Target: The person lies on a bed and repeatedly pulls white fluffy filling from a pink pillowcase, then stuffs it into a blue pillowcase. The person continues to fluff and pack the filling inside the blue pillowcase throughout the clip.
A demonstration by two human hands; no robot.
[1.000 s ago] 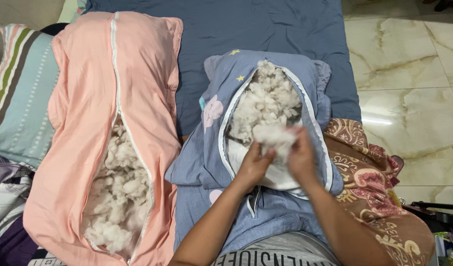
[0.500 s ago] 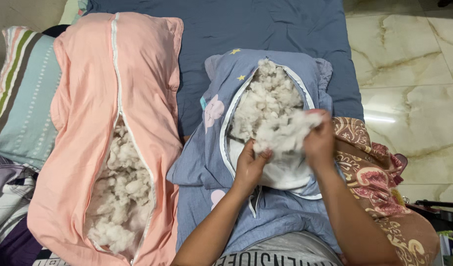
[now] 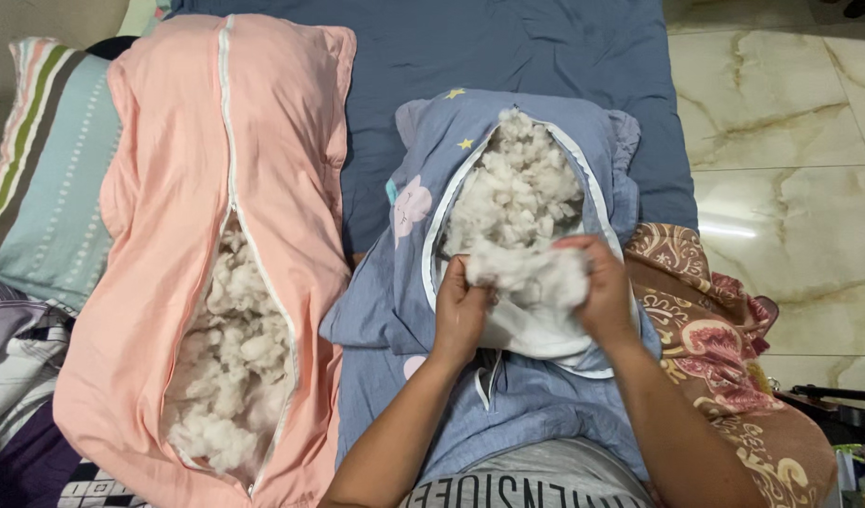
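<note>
While both hands pinch one clump of stuffing point(image 3: 529, 273), left hand point(image 3: 459, 315) and right hand point(image 3: 602, 292) at opposite ends (long axis crosswise), it hangs just above the blue pillowcase point(image 3: 395, 292) opening

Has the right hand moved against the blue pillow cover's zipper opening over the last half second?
Yes. The right hand, holding the stuffing clump, has dropped lower toward the person along the blue pillow cover.
</note>
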